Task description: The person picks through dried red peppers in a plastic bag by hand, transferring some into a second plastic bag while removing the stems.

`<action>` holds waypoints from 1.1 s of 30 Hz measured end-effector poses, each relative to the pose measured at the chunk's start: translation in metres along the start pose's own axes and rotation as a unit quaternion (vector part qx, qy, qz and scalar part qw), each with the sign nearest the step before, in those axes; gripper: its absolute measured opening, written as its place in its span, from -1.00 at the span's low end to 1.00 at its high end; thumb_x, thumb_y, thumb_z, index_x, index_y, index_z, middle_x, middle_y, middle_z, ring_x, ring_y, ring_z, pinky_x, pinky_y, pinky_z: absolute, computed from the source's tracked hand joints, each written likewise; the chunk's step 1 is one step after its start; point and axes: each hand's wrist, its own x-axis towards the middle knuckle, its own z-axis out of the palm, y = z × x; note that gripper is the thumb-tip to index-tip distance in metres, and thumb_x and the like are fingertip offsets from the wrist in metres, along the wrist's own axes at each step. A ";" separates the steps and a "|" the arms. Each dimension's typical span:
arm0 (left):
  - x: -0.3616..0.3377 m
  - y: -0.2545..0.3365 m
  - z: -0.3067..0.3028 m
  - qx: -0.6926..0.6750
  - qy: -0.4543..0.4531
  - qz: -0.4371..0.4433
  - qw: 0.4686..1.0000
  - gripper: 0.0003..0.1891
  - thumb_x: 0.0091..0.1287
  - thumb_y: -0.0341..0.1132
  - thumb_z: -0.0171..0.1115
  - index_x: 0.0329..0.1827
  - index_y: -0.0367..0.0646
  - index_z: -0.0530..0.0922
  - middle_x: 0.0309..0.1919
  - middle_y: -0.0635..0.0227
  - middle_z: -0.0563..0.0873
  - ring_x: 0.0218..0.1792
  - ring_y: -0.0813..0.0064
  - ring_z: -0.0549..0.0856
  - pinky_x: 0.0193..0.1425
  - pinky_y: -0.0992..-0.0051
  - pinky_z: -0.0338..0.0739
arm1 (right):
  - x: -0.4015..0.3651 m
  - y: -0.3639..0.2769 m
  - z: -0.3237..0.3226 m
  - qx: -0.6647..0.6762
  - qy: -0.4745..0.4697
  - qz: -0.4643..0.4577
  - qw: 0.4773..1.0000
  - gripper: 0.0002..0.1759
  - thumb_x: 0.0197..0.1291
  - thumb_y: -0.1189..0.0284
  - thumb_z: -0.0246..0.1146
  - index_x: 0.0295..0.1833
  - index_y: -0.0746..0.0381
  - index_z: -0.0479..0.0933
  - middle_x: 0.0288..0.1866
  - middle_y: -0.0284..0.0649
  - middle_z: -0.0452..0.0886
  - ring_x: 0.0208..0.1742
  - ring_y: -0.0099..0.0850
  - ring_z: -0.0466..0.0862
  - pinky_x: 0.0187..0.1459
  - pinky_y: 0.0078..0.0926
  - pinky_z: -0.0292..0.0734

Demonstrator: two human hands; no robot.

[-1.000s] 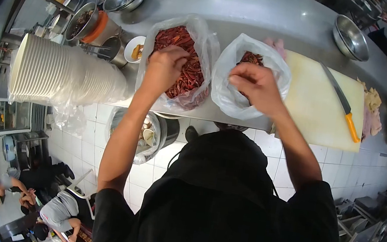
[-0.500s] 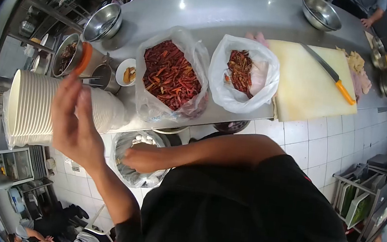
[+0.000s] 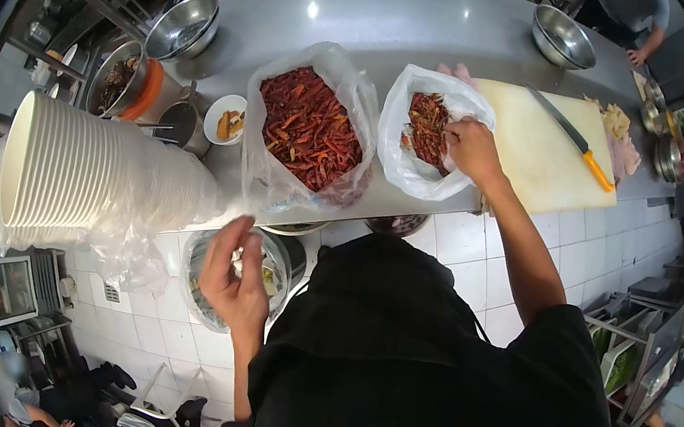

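Observation:
My right hand (image 3: 473, 150) is over the right side of a white plastic bag (image 3: 391, 137) that holds dried red chilies (image 3: 427, 125). Its fingers are pinched together near the chilies, and what lies between them is too small to make out. My left hand (image 3: 237, 273) hangs in the air in front of the counter edge, above a lined bin (image 3: 196, 289) with scraps in it. Its thumb and fingers are apart with nothing between them. A larger clear bag (image 3: 254, 127) full of dried red chilies (image 3: 306, 125) stands left of the white bag.
On the steel counter (image 3: 369, 21) are a cutting board (image 3: 527, 143) with a yellow-handled knife (image 3: 576, 137), steel bowls (image 3: 563, 37), a small white bowl (image 3: 214, 119) and stacked white containers (image 3: 60, 165). A person's hand (image 3: 637, 57) rests at the far right. Other people are at lower left and right.
My right hand has moved from the lined bin up to the white bag. My left hand has come down and right, from beside the stacked containers to above the bin.

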 end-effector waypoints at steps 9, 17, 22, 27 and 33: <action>-0.006 0.019 0.033 -0.094 -0.074 -0.051 0.992 -0.78 0.39 -0.55 0.29 0.06 -0.36 0.67 -0.03 0.20 0.75 -0.04 0.45 0.72 0.12 0.51 0.57 | 0.017 0.008 0.030 -0.044 -0.021 -0.060 0.997 -0.82 0.15 0.42 0.30 -0.27 0.34 0.70 -0.14 0.09 0.66 -0.02 -0.01 0.67 0.12 -0.11 0.55; -0.011 0.037 0.074 -0.094 -0.097 -0.046 0.990 -0.81 0.29 -0.58 0.37 -0.04 -0.32 0.72 -0.09 0.20 0.77 -0.16 0.49 0.69 0.04 0.56 0.53 | 0.015 0.017 0.020 0.038 -0.017 -0.051 0.998 -0.84 0.16 0.47 0.28 -0.26 0.34 0.69 -0.14 0.08 0.66 -0.03 0.03 0.65 0.07 -0.09 0.55; -0.004 0.034 0.126 -0.033 -0.190 -0.015 0.981 -0.78 0.27 -0.48 0.45 -0.04 -0.31 0.72 -0.19 0.23 0.78 -0.23 0.50 0.71 -0.07 0.53 0.58 | 0.006 0.020 -0.009 0.268 -0.047 -0.031 0.962 -0.82 0.23 0.46 0.32 -0.20 0.39 0.69 -0.27 -0.08 0.70 -0.22 -0.20 0.67 -0.09 -0.28 0.55; -0.002 0.034 0.206 -0.140 -0.216 -0.122 0.959 -0.73 0.27 -0.41 0.47 0.00 -0.32 0.73 -0.20 0.26 0.79 -0.27 0.56 0.70 -0.13 0.55 0.59 | -0.015 0.000 -0.047 0.591 -0.176 0.154 0.772 -0.80 0.30 0.45 0.37 -0.11 0.39 0.70 -0.40 -0.35 0.64 -0.41 -0.63 0.48 -0.34 -0.62 0.36; 0.009 0.037 0.224 -0.199 -0.199 -0.169 0.944 -0.83 0.37 -0.48 0.38 -0.03 -0.35 0.72 -0.26 0.37 0.79 -0.24 0.63 0.69 -0.07 0.61 0.57 | -0.029 -0.012 -0.042 0.638 -0.248 0.096 0.722 -0.78 0.32 0.40 0.34 -0.10 0.37 0.71 -0.39 -0.38 0.63 -0.41 -0.62 0.49 -0.35 -0.62 0.34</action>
